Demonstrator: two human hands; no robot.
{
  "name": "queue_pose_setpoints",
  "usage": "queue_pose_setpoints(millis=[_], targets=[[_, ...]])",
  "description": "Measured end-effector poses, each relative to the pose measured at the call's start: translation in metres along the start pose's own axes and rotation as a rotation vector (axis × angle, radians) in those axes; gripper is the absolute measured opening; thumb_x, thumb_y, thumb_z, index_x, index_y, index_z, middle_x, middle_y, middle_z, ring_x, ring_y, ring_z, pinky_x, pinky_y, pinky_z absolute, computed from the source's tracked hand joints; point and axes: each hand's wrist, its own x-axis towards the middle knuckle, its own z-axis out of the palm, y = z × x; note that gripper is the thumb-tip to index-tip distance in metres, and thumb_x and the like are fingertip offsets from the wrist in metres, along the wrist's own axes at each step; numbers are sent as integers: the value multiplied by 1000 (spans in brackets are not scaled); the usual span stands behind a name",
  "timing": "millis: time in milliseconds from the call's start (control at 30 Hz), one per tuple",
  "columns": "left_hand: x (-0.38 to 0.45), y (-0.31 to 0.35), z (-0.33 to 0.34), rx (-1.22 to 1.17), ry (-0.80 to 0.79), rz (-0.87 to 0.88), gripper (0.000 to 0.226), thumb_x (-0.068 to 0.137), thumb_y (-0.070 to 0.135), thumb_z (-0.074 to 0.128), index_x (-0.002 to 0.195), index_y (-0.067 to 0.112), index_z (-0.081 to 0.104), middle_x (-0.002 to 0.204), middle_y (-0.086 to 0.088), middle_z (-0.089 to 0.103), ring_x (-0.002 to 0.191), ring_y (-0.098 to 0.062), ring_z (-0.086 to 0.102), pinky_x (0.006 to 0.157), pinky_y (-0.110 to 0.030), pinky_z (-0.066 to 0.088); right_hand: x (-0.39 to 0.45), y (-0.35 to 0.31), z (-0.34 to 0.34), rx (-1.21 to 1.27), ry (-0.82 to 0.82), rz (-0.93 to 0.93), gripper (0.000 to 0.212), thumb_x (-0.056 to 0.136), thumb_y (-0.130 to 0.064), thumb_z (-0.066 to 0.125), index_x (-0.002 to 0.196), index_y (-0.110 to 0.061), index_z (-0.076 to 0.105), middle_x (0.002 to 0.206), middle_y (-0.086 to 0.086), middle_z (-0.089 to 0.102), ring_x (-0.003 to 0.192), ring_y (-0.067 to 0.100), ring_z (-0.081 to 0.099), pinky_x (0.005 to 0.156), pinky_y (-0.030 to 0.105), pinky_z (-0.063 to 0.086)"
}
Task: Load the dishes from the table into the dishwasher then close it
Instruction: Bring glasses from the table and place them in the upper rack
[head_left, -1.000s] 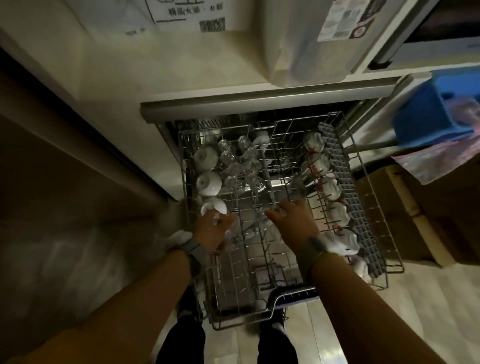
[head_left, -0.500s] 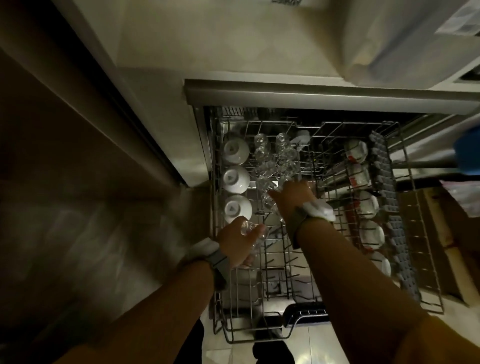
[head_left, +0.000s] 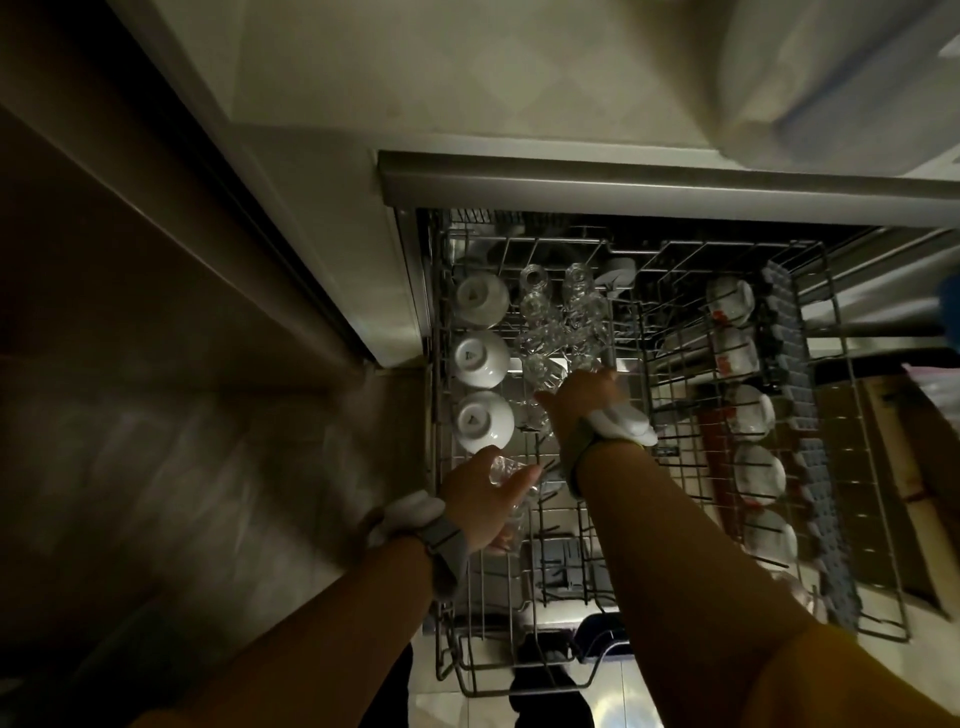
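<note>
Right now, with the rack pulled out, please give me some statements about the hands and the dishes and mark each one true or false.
1. The left hand holds a clear glass. True.
2. Three white bowls sit upside down along the rack's left side. True.
3. The right hand rests on the floor. False: it reaches among the glasses in the rack.
4. The rack's right side is bare. False: a row of cups fills it.

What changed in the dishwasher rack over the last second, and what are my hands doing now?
The right hand reached farther back to the cluster of glasses. The left hand drew back from the white bowls, still gripping a clear glass. The bowls and the rack stayed put.
</note>
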Motion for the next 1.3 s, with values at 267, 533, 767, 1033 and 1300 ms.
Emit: queue_pose_setpoints(millis=[267, 533, 767, 1033, 1300], targets=[[5, -1, 0, -28, 5, -26, 57, 86, 54, 60, 129, 20, 44, 69, -6, 64, 40, -8, 55, 44, -22, 47, 12, 10, -13, 47, -47, -96, 54, 99, -50, 38, 114, -6, 66, 112, 12, 66, 111, 26, 60, 100, 34, 43], [9, 10, 6, -76, -38, -20, 70, 73, 68, 65, 121, 20, 45, 67, -14, 57, 49, -20, 51, 54, -37, 52, -17, 76, -14, 598, 180, -120, 10, 91, -23, 62, 85, -19, 68, 91, 4, 68, 78, 12, 61, 65, 24, 46], [14, 14, 14, 153, 46, 23, 43, 83, 61, 59, 98, 21, 50, 63, -1, 55, 57, -22, 56, 66, -49, 57, -22, 103, 10, 398, 94, -398, 10, 89, -22, 64, 91, -13, 69, 103, -2, 59, 93, 12, 57, 80, 23, 48], [14, 28, 14, 67, -1, 31, 35, 90, 46, 58, 100, 14, 50, 62, -7, 53, 37, -8, 51, 42, -22, 49, -13, 92, 20, 294, 45, -393, 22, 89, -25, 65, 108, -16, 68, 123, 4, 52, 107, 18, 54, 89, 28, 47], [19, 31, 18, 107, 60, 21, 37, 90, 47, 58, 110, 17, 49, 63, -5, 56, 34, -2, 52, 38, -15, 45, -13, 91, 21, 313, 48, -370, 41, 87, -27, 67, 128, -24, 59, 133, 4, 48, 115, 20, 53, 91, 25, 45]])
